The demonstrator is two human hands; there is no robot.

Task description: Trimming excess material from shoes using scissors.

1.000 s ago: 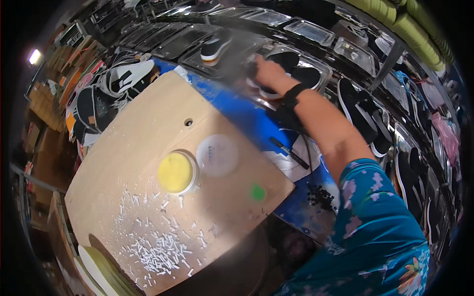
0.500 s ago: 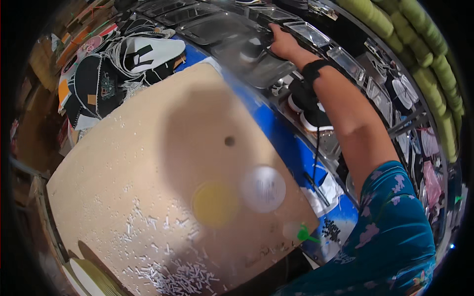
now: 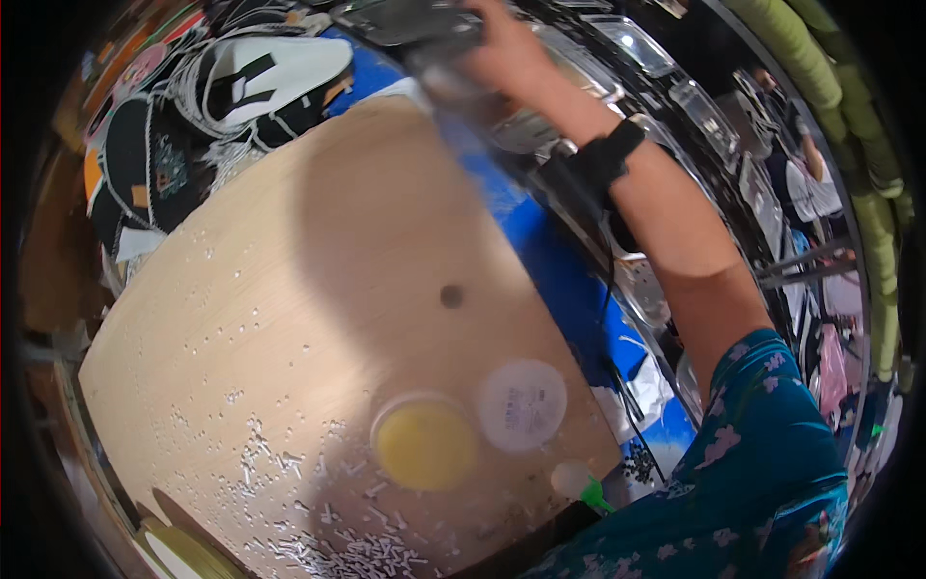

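Item: dark tray [image 3: 391, 24], far side, just beside our right hand [image 3: 511, 58], partly out of view. Progress: we judge the jar of yellow matter [image 3: 424, 446] already uncapped, its pale round lid [image 3: 522, 405] laid to the right on the wooden board [image 3: 386, 232]; left over, small white pieces [image 3: 357, 555] lie loose, thickest at the near edge; the reach to the tray seems unfinished. Pose: right arm, in a teal floral sleeve [image 3: 762, 425], extends from near right to far, elbow slightly bent, dark band [image 3: 617, 150] at the wrist, hand directed toward the far left. Grip: blurred at the upper rim; we cannot tell whether the fingers clasp anything. Left hand: outside our view.
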